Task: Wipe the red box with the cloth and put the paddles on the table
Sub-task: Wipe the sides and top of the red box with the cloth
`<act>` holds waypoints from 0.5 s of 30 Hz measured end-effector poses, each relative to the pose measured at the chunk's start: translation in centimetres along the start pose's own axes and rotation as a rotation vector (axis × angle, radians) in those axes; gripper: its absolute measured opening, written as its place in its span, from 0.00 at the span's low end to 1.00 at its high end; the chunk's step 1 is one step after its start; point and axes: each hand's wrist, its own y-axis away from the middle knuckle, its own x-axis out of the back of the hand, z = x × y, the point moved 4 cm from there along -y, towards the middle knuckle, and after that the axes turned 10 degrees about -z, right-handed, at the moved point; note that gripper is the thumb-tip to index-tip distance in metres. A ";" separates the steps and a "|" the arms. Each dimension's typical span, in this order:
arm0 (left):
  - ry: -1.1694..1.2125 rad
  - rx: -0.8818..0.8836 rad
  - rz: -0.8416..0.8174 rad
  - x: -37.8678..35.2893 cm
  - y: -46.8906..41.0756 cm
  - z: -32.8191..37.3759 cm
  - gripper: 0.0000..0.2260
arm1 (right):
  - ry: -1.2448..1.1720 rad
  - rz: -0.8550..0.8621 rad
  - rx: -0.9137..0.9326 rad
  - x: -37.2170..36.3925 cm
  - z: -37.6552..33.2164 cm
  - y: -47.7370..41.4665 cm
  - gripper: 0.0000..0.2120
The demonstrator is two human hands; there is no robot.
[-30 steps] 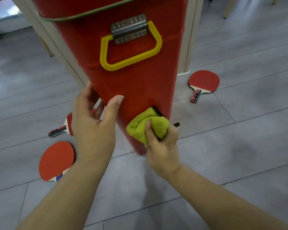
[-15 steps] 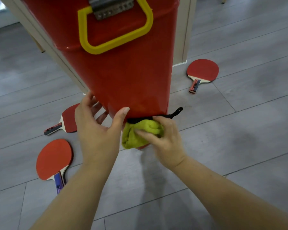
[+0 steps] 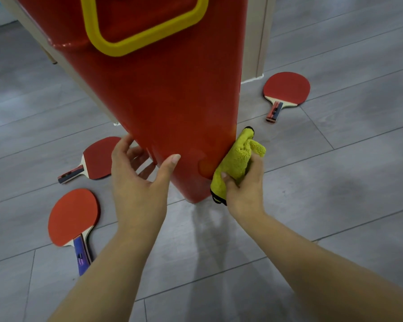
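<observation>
The tall red box with a yellow handle stands on the grey floor and fills the upper middle of the view. My left hand holds its lower left edge, thumb on the front face and fingers round the side. My right hand grips a bunched yellow cloth and presses it against the box's lower right edge. Three red paddles lie on the floor: one at the right, one behind my left hand, one at the front left.
A pale door frame or post rises behind the box on the right. Another pale frame slants along the box's left side. Grey floorboards stretch to the right and toward me.
The cloth has travelled from the box's front face, past its bottom edge, round to the lower right side. The view has dropped closer to the floor. My left hand keeps its hold.
</observation>
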 end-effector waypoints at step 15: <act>-0.015 0.078 -0.052 -0.8 0.1 -1.8 0.26 | 0.579 -0.042 0.799 -4.9 -0.8 4.0 0.13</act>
